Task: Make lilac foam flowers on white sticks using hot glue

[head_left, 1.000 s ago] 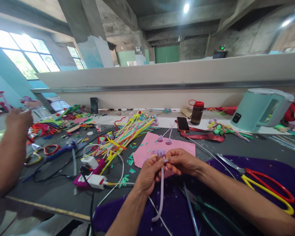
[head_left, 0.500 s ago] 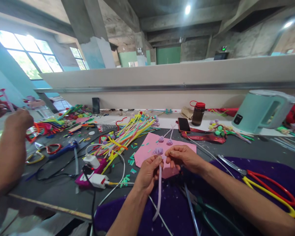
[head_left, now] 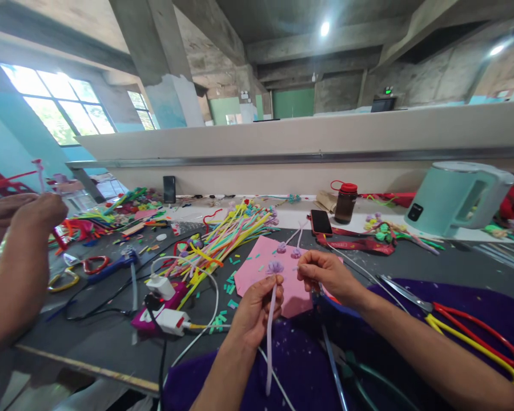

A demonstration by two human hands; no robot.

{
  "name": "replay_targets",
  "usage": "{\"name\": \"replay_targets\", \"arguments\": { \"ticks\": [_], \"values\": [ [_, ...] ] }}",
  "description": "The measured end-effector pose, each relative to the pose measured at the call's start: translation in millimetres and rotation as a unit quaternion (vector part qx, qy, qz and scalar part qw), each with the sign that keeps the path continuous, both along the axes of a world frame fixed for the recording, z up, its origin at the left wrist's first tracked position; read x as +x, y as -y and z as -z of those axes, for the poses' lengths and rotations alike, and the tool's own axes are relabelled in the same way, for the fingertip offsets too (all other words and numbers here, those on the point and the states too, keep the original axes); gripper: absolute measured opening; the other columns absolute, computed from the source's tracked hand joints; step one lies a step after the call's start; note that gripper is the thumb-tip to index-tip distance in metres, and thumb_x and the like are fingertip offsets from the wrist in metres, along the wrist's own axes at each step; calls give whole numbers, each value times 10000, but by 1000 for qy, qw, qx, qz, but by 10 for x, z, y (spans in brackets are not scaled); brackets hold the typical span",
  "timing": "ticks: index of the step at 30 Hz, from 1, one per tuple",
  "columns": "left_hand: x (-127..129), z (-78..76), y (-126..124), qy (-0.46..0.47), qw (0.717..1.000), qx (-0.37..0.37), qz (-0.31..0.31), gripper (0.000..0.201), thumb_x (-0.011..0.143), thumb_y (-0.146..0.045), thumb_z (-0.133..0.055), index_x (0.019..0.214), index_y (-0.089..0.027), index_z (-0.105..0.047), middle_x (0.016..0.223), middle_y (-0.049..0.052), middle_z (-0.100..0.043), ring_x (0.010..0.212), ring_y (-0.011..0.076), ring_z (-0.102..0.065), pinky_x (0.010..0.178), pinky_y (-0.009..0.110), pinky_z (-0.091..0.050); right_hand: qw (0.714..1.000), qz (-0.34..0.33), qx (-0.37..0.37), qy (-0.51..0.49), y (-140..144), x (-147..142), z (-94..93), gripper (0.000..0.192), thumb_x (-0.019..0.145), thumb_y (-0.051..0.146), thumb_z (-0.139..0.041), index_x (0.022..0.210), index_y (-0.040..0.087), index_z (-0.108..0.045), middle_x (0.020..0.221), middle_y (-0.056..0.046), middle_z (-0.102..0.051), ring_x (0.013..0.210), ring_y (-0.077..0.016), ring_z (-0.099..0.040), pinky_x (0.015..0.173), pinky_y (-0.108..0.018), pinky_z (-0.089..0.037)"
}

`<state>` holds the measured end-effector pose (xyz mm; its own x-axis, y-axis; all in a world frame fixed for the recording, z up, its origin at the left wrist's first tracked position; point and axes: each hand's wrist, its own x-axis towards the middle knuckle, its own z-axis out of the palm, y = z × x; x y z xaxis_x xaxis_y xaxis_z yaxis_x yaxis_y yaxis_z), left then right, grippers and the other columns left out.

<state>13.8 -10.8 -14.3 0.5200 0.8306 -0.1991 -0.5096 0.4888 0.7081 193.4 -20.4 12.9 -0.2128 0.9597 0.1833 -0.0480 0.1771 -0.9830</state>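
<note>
Between thumb and fingers, my left hand (head_left: pixel 257 305) pinches a lilac pipe-cleaner flower (head_left: pixel 275 266) just below its looped head. Its long stem (head_left: pixel 269 348) hangs down over the dark purple cloth. To the right, apart from the flower, my right hand (head_left: pixel 328 277) is closed with fingertips pressed together; whatever they hold is too small to make out. Both hands are above a pink sheet (head_left: pixel 251 268). Two smaller lilac flowers (head_left: pixel 281 248) with thin stems lie at its far edge.
Red-and-yellow-handled scissors (head_left: pixel 428 305) and dark-handled pliers (head_left: pixel 368 371) lie nearby. Pipe cleaners (head_left: pixel 235 234), a power strip (head_left: pixel 175 299) and cables are left of the sheet. Behind stand a phone (head_left: pixel 321 222), bottle (head_left: pixel 346 204) and kettle (head_left: pixel 449 200). A co-worker's arm (head_left: pixel 17 268) is at far left.
My right hand has drawn slightly right, away from the flower. The flower has turned in my left hand, its stem now hanging straighter. The co-worker's hands have shifted a little.
</note>
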Motion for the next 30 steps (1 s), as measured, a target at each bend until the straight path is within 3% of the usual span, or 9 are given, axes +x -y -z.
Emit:
{"name": "replay_targets", "arguments": {
  "ticks": [6,12,19,25,30],
  "values": [
    [-52,-35,-20,68,996,-35,35,130,719,-209,-622,789,-110,-575,504,-44,-505,320,7,-311,277,98,-170,1000,-8,9,5,-6,-9,30,161,773,297,-587,724,152,-537,641,16,-589,460,-68,-528,369,-151,-354],
    [10,-195,60,103,992,-21,76,127,741,-233,-608,743,-113,-570,491,-45,-494,311,0,-299,274,84,-183,1000,-5,7,9,42,6,-61,168,769,304,-595,715,156,-538,608,32,-578,448,-70,-520,380,-167,-351],
    [93,-161,9,14,1000,15,-14,197,709,-257,-654,790,-82,-615,579,5,-627,226,-39,-241,213,96,-159,999,13,33,-5,20,148,-140,178,773,307,-608,721,156,-528,645,15,-593,457,-73,-531,371,-167,-337],
    [103,-109,5,-64,996,36,-42,206,658,-224,-716,785,-75,-651,590,20,-640,352,14,-486,284,79,-333,1000,14,27,-1,-29,173,-82,194,765,329,-617,726,159,-533,635,15,-602,449,-76,-531,366,-171,-331],
    [91,-130,49,-93,993,59,-41,205,611,-222,-749,723,-80,-653,586,31,-645,369,37,-513,282,97,-338,1000,20,21,1,-13,168,-105,216,759,355,-621,720,160,-538,623,18,-601,451,-79,-532,369,-178,-329]
  ]
}}
